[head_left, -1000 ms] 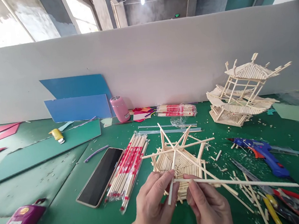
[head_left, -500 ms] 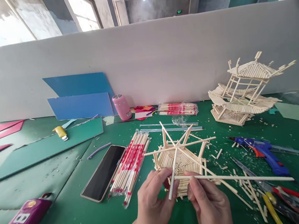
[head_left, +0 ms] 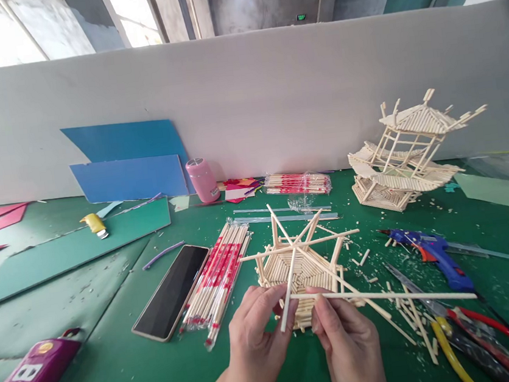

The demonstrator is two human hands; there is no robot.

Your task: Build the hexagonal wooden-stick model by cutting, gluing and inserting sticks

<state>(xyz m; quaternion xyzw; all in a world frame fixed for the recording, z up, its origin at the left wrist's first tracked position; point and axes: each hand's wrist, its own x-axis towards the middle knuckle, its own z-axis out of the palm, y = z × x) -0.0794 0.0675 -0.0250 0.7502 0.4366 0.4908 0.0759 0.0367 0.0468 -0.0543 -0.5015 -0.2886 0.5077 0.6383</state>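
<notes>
Near centre: hexagonal stick model [head_left: 307, 269], near rim partly hidden by hands | left hand [head_left: 256, 332]: finger and thumb pinched on near spoke [head_left: 292, 272] of the star, thumb-tip obscured | right hand [head_left: 348, 339]: fingertips closed on long stick [head_left: 404, 295], left end at spoke, contact unclear | near left: purple power strip [head_left: 29, 373], cut off | near right: yellow-handled tool [head_left: 453, 352], cut off, type unclear

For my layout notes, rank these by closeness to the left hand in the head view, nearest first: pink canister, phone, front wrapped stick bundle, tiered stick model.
From the left hand:
1. Front wrapped stick bundle, just to its left.
2. Phone, left, past the bundle.
3. Pink canister, at the back.
4. Tiered stick model, back right.
</notes>
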